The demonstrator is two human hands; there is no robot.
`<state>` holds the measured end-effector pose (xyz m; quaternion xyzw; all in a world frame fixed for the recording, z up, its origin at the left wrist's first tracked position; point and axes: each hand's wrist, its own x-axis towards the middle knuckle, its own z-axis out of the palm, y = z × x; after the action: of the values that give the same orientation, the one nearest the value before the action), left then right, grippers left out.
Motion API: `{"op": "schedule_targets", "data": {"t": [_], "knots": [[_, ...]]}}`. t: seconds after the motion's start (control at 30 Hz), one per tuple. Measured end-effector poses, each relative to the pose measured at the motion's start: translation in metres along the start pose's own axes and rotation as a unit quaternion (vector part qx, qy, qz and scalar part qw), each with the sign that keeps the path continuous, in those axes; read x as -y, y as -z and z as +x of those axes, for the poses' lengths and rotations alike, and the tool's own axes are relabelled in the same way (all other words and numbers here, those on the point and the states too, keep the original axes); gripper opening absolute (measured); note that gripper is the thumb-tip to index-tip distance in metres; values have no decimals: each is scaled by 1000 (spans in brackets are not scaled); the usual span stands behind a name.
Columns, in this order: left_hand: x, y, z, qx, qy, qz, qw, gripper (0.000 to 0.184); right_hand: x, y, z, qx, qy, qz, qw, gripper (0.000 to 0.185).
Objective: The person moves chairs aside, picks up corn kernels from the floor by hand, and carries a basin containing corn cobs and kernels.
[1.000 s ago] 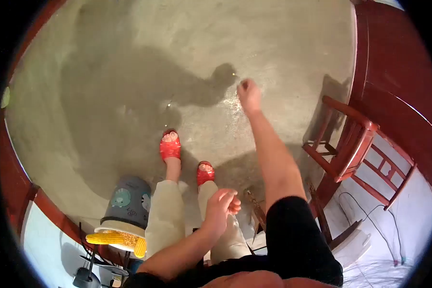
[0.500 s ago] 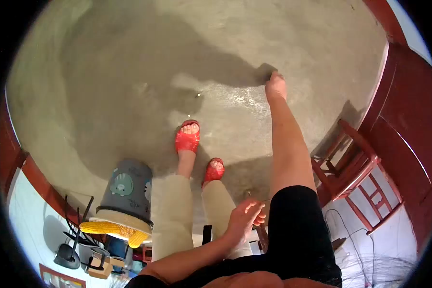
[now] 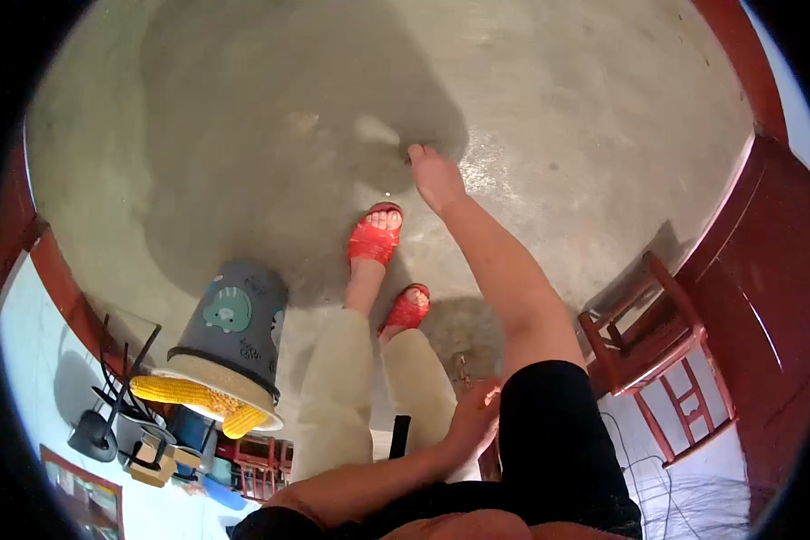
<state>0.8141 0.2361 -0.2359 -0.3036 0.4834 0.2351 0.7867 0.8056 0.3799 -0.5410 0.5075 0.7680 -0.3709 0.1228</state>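
My right hand (image 3: 436,178) reaches down to the concrete floor ahead of the red slippers. Its fingers are pinched together, and whatever sits at the fingertips is too small and hidden to name. A tiny pale bit (image 3: 387,193) lies on the floor between that hand and the front red slipper (image 3: 374,239). Near my lap, my left hand (image 3: 473,421) rests beside the black right sleeve (image 3: 549,423). Its fingers are loosely curled, partly covered by the sleeve, and nothing shows in them.
A grey bin (image 3: 234,315) with a cartoon animal stands at left. On it sits a pale basin (image 3: 216,373) holding yellow corn cobs (image 3: 175,391) and loose kernels. A red-brown wooden chair (image 3: 652,346) is at right, by a dark red wall panel (image 3: 738,270).
My right hand has swung left across the floor, toward a small speck that its fingers now cover. My left hand has shifted slightly and is more hidden by the sleeve. The view has tilted a little.
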Motion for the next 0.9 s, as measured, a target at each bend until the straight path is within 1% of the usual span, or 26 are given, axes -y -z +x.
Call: {"op": "schedule_targets", "data": {"t": [0.07, 0.1, 0.17, 0.2, 0.23, 0.27, 0.33, 0.37, 0.4, 0.43, 0.47, 0.57, 0.6, 0.67, 0.73, 0.8, 0.9], "knots": [[-13, -3, -9, -12, 9, -11, 1000, 22, 4, -4, 2, -6, 10, -25, 1000, 13], [-20, -3, -13, -14, 17, 67, 998, 22, 5, -6, 4, -16, 16, -49, 999, 12], [-27, -2, -19, -16, 26, 139, 990, 22, 6, -12, 4, -10, 19, -77, 997, 12], [-31, -1, -21, 5, 32, 135, 990, 23, 7, -13, 5, -11, 20, -104, 994, 12], [-29, 1, -20, 16, 31, 133, 991, 23, 7, -12, 6, -12, 25, -108, 994, 12], [-27, 3, -20, 27, 31, 130, 991, 23, 8, -12, 5, -5, 10, -92, 996, 13], [-14, 7, -19, 54, -4, 24, 998, 24, 10, -14, 0, 5, -1, -79, 997, 14], [-10, 10, -19, 56, -7, 20, 998, 24, 11, -15, -4, -20, 18, -47, 999, 13], [-14, 10, -21, 48, 25, 30, 998, 25, 11, -18, -8, -44, 35, -15, 998, 14], [-11, 13, -21, 44, 41, 34, 998, 25, 12, -21, -10, -43, 37, -17, 998, 14], [-8, 16, -20, 41, 57, 38, 997, 26, 12, -25, -13, -25, 42, -18, 999, 13], [20, 27, -14, 70, 8, -10, 997, 28, 15, -38, -25, 20, 54, -8, 998, 14], [22, 28, -15, 59, -14, 17, 998, 28, 20, -39, -28, 41, 57, 4, 997, 15], [25, 31, -17, 36, -56, 72, 995, 29, 30, -44, -33, 54, 60, -21, 997, 15], [23, 36, -18, 31, -52, 57, 997, 28, 41, -44, -33, 66, 64, -41, 995, 15], [19, 40, -19, 25, -42, 40, 998, 28, 48, -47, -33, 60, 97, -98, 989, 11], [15, 44, -18, 21, -37, 39, 998, 27, 45, -55, -32, 54, 114, -126, 984, 11]]}}
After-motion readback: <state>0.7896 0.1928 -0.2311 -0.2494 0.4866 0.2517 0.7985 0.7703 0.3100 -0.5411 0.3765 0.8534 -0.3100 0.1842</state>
